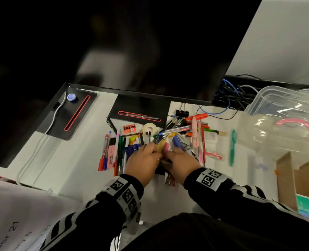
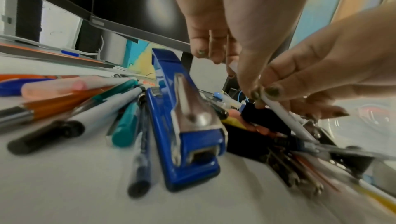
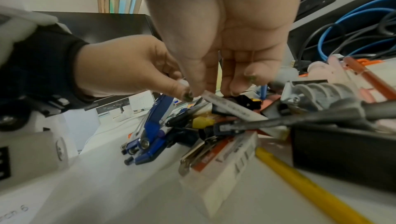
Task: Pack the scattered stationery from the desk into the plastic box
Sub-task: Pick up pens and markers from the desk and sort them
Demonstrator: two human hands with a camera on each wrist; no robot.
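Sleeves, black with white stripes, nearest the head camera, each wrist wearing a marker band. Left hand (image 1: 144,158) and right hand (image 1: 180,160) meet over the middle of the stationery pile (image 1: 161,140) on the white desk (image 1: 77,160). Both wrist views show the two hands pinching one white pen (image 2: 285,117): left thumb and finger at its upper end, right fingertips (image 2: 271,90) just beside them; the pen slants down into the pile. Blue stapler (image 2: 184,126) lies just left of the hands, touching green, white and black pens at its side. Black binder clips and a yellow piece lie under the hands. Tape roll (image 1: 150,127) and red-label eraser sit behind the pile. Green pen (image 1: 232,147) lies apart on the right. Plastic box (image 1: 284,124), clear with pink handle, stands at the desk's right, well apart from the hands. Monitor (image 1: 132,51) dark behind; cables (image 1: 230,95) at its right.
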